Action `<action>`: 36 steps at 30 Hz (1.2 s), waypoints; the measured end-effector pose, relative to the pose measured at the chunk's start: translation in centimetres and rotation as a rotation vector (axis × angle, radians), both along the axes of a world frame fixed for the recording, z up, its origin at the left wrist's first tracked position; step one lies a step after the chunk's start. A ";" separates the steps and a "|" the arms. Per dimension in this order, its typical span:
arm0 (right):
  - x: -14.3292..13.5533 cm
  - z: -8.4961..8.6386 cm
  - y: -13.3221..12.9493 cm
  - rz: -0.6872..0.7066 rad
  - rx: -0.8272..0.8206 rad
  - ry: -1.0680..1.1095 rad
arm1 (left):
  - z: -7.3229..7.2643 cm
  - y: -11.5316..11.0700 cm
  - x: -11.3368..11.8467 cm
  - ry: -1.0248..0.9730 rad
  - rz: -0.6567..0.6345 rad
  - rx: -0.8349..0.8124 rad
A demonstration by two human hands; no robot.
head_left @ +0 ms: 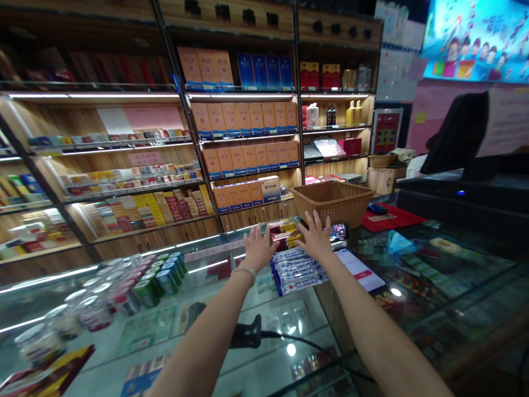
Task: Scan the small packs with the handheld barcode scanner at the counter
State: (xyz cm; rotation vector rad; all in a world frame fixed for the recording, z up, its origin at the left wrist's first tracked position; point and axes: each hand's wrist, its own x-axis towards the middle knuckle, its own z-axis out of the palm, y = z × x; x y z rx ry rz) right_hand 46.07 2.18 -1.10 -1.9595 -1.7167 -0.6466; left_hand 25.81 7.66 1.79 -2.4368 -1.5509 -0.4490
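Observation:
My left hand (258,248), with a band on its wrist, is at the left end of a row of red and yellow snack packets (285,232). At the other end is my right hand (316,237), its fingers spread. The fingers of both hands are stretched out, and neither hand grips anything. Whether the fingertips touch the packets I cannot tell. Nearer to me, several blue and white wrapped packets (295,270) lie side by side on the glass counter (252,364). A black handheld scanner (247,333) with a cable is partly hidden behind my left forearm.
Behind the packets stands a wicker basket (333,201). A lit phone (339,231) and a tablet-like screen (361,270) lie to the right, near a red mat (388,216) and a black monitor (458,129). Rows of cans (167,275) and jars (95,311) stand left.

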 end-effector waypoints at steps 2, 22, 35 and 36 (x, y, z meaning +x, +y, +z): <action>0.0 -0.4 0.2 0.000 -0.010 0.000 | -0.2 0.2 0.5 0.005 0.007 -0.017; -0.6 -1.4 1.1 0.031 -0.055 0.006 | -2.0 1.2 1.9 0.050 0.037 -0.054; -1.1 -1.7 1.0 0.000 -0.031 0.126 | -1.2 0.2 0.6 0.066 -0.008 -0.007; -1.1 -1.7 1.0 -0.001 -0.019 0.141 | -1.1 0.2 0.5 0.051 -0.010 -0.005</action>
